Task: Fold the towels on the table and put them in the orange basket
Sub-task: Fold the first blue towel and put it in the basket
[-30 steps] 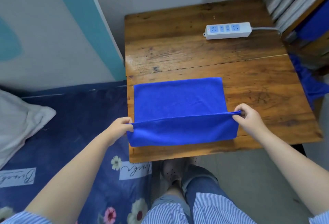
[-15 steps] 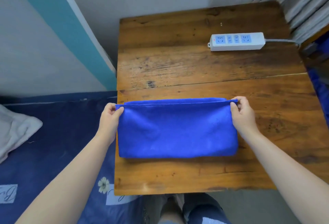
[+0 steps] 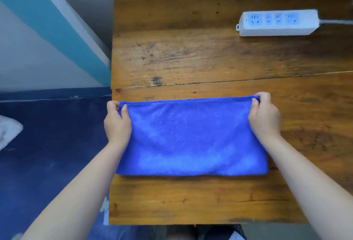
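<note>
Two hands: left hand and right hand pinched the far corners.
Towel: blue, folded, lay flat.
Table: wooden.

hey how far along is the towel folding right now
Done: the blue towel lies folded in half on the wooden table, its edges meeting at the far side. In hand: the left hand and right hand each pinch a far corner. Left: any further folds, then putting it in the orange basket, which is not in view. No other towel shows on the table.
</note>
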### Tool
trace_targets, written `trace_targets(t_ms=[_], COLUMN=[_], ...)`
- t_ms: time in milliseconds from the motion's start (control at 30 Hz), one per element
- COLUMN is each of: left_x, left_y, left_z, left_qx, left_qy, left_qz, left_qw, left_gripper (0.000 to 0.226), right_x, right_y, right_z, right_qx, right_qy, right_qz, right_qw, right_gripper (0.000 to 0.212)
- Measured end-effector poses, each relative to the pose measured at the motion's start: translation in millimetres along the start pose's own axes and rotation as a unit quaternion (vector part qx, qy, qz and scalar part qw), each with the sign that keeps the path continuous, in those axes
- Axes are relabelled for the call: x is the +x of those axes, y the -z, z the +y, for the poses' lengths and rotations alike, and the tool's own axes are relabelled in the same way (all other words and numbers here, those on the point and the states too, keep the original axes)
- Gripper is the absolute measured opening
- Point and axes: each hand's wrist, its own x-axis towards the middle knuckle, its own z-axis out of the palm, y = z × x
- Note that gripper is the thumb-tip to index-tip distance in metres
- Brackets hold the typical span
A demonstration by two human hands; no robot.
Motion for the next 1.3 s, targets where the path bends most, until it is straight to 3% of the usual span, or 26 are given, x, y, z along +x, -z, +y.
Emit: trace_targets(t_ms=[167,267,367,433,467,533,600,667,733,933,1000,1133,1233,1300], left_x=[4,3,-13,-27,-33,-38,-29,-18,-5,4,-24,-99,-107,-102], left_y=[-1,6,1,-18,-27,-37,-38,-26,-10,31,27,-13,-29,-23], left_z=[2,5,10,14,18,20,4,-12,-26,-32,-18,0,-15,-36], left_qx=[0.111,0.154,0.222,0.252,0.260,0.293,0.326,0.341,0.352,0.318,0.301,0.279,0.332,0.342], left_qy=[-0.002,0.003,-0.188,-0.301,-0.319,-0.287,-0.260,-0.253,-0.224,-0.053,-0.117,-0.272,-0.232,-0.242], left_qz=[-0.026,-0.012,-0.020,-0.074,-0.113,-0.183,-0.201,-0.188,-0.179,-0.057,-0.052,-0.163,-0.233,-0.225], left_qw=[0.993,0.988,0.957,0.917,0.904,0.893,0.887,0.886,0.891,0.945,0.945,0.906,0.884,0.880], left_gripper=[0.034,0.047,0.046,0.046,0.048,0.055,0.067,0.075,0.067,0.062,0.063,0.062,0.082,0.077], right_x=[0,-9,-33,-47,-51,-54,-49,-40,-32,-39,-65,-121,-135,-138], right_y=[2,2,-19,-44,-56,-74,-78,-67,-51,1,-4,-52,-70,-73], right_z=[-4,-8,-33,-61,-74,-86,-76,-57,-33,13,-2,-51,-56,-36], right_qx=[-0.057,-0.064,-0.097,-0.124,-0.143,-0.182,-0.201,-0.219,-0.229,-0.203,-0.180,-0.200,-0.254,-0.287], right_qy=[-0.047,-0.035,0.116,0.214,0.239,0.248,0.247,0.230,0.188,0.003,0.049,0.193,0.169,0.166], right_qz=[-0.003,0.092,0.140,0.071,0.015,-0.092,-0.121,-0.125,-0.115,-0.038,-0.003,-0.031,-0.088,-0.109], right_qw=[0.997,0.993,0.978,0.966,0.960,0.947,0.940,0.940,0.948,0.979,0.983,0.960,0.948,0.937], right_gripper=[0.034,0.043,0.042,0.045,0.047,0.052,0.063,0.080,0.084,0.070,0.065,0.052,0.050,0.052])
